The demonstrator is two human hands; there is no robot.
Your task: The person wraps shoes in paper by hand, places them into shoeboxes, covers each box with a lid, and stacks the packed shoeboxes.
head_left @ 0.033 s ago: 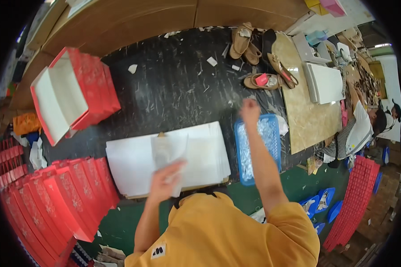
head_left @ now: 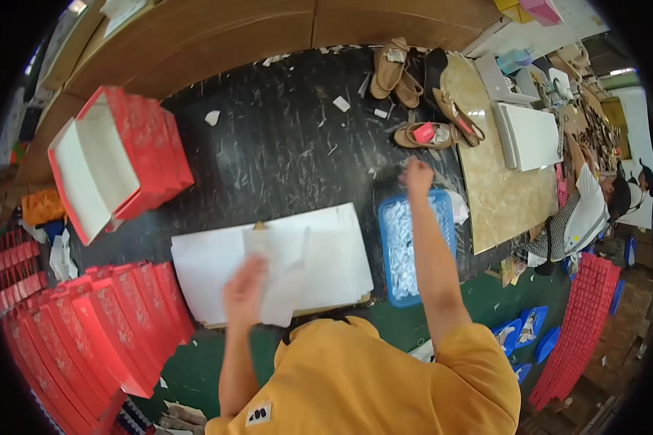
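My left hand [head_left: 243,290] holds a white sheet of tissue paper [head_left: 286,286], lifted and blurred, above a stack of white sheets [head_left: 334,243] on the black table [head_left: 283,138]. My right arm stretches forward. My right hand [head_left: 416,176] hovers just past the far end of a blue basket [head_left: 442,206] filled with small white packets. It is a little short of a tan sandal [head_left: 432,135] stuffed with pink paper. The fingers look curled, but blur hides whether they hold anything.
An open red shoe box [head_left: 123,156] with a white inside stands at the left. Several red flat boxes [head_left: 87,326] lean at the lower left. More tan sandals [head_left: 390,69], a marbled board [head_left: 500,181] and white boxes [head_left: 533,134] lie on the right. A person [head_left: 588,210] sits there, beside red crates [head_left: 580,326].
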